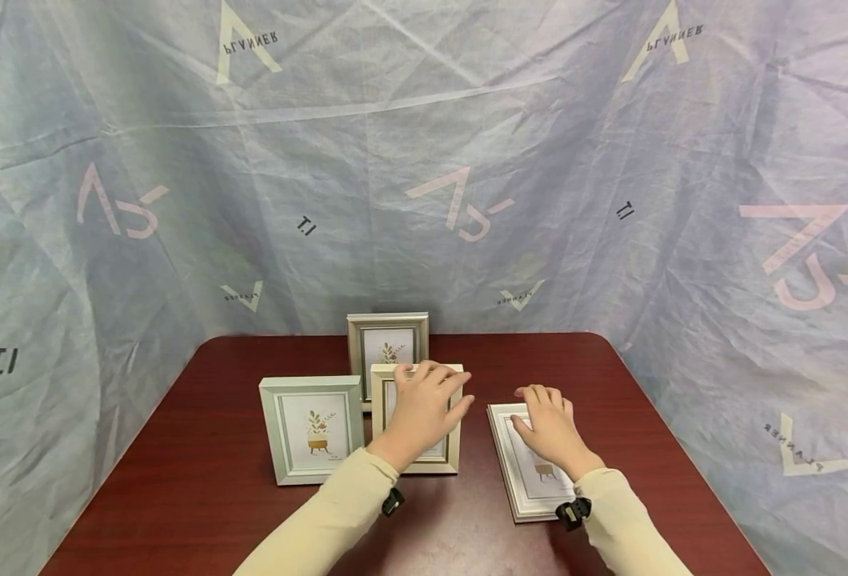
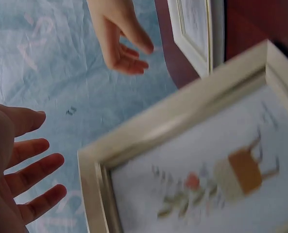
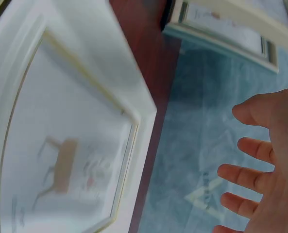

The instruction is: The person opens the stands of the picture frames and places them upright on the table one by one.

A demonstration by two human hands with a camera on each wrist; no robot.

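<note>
My left hand (image 1: 424, 408) hovers before an upright cream photo frame (image 1: 454, 436), fingers spread and apart from it. In the left wrist view, that cream frame (image 2: 182, 114) shows a print of a potted plant on a legged stand. My right hand (image 1: 550, 428) hangs over a white photo frame (image 1: 505, 464) lying face up on the table, its fingers loosely bent around nothing. The right wrist view shows the white frame (image 3: 139, 104) large beside the spread fingers (image 3: 243, 177). Part of the cream frame's print is hidden behind the left hand in the head view.
To the left stands a pale green photo frame (image 1: 273, 432). Behind the cream one is a champagne-coloured frame (image 1: 355, 344), partly covered. All are on a dark red table (image 1: 194, 448), with a grey printed cloth (image 1: 366, 184) hanging around its back and sides.
</note>
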